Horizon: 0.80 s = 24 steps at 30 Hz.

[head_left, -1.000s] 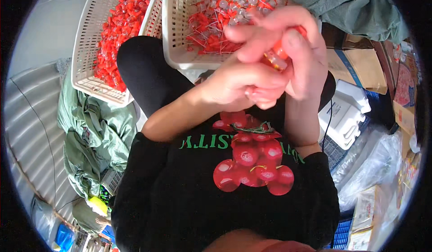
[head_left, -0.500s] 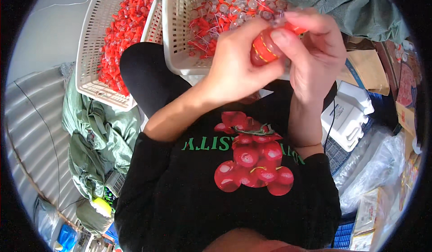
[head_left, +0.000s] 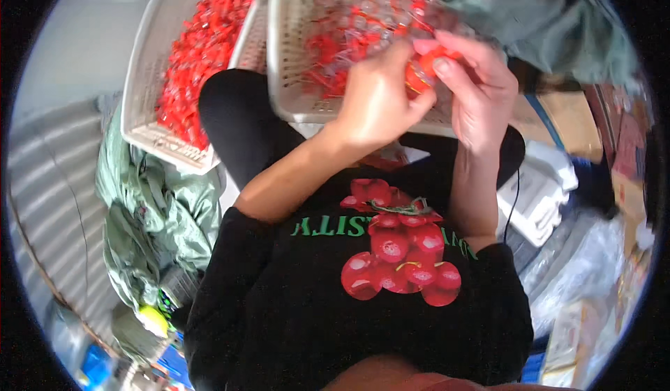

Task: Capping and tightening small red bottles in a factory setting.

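In front of the white crate my left hand [head_left: 382,96] is closed round a small rounded red plastic piece with gold bands [head_left: 417,77]. The thumb and fingers of my right hand [head_left: 480,87] pinch the piece's upper right end, where a red part shows between them. Motion blurs the fingertips, so how the parts join cannot be made out. Behind the hands, the white lattice crate [head_left: 280,56] holds many loose red and clear pieces [head_left: 349,24], some with thin pale sticks.
A second white crate [head_left: 132,105] at the left is heaped with small red parts [head_left: 195,63]. Green cloth [head_left: 530,21] lies at the back right, green sacking [head_left: 167,202] at the left. A white plastic container [head_left: 537,206] and clear plastic wrap [head_left: 579,258] are at the right.
My hands have drawn slightly closer together, with the red piece now more covered by fingers and turned. The whole view has shifted a little and is blurrier.
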Each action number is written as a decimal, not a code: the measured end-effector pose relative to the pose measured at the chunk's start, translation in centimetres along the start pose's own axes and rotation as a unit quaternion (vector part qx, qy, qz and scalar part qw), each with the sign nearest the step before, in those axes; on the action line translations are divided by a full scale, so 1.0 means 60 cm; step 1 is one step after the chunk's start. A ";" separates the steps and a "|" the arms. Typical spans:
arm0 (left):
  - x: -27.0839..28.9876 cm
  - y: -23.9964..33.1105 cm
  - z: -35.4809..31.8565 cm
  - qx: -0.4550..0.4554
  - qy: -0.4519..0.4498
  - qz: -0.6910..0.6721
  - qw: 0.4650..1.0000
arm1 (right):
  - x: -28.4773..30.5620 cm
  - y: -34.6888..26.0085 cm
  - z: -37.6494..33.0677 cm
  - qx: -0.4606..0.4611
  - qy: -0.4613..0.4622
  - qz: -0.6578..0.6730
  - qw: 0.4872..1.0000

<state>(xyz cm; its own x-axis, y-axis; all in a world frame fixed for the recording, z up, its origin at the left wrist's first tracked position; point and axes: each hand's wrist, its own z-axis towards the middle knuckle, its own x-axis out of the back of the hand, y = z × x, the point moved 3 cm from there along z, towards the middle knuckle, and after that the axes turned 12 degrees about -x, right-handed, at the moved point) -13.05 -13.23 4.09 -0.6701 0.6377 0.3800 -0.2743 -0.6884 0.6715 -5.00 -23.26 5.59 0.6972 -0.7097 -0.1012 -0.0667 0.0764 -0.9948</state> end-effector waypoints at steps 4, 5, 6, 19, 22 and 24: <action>0.073 -0.044 -0.012 0.039 -0.113 0.161 0.980 | -0.054 0.040 0.015 -0.016 -0.021 -0.039 0.999; 0.118 -0.101 -0.022 0.058 0.012 0.229 0.972 | -0.056 0.045 0.016 -0.017 -0.008 -0.062 0.998; 0.193 -0.144 -0.020 0.130 0.093 0.354 0.921 | -0.054 0.059 0.021 -0.020 -0.010 -0.058 0.998; 0.147 -0.267 0.089 0.111 -0.320 0.175 0.924 | 0.179 0.204 0.097 -0.197 -0.016 -0.323 0.925; -0.016 -0.235 0.072 -0.044 -0.512 0.179 0.839 | 0.184 0.222 0.104 -0.226 -0.057 -0.390 0.891; -0.093 -0.274 0.043 -0.053 -0.582 0.186 0.790 | 0.161 0.236 0.112 -0.168 -0.100 -0.481 0.855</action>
<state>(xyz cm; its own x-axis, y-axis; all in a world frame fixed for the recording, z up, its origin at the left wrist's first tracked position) -3.03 -4.60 -7.42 0.3525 0.2279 0.9076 -0.3061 -0.8884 0.3420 5.56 -24.33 -9.46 0.6512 -0.1949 0.7335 0.4276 -0.7042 -0.5668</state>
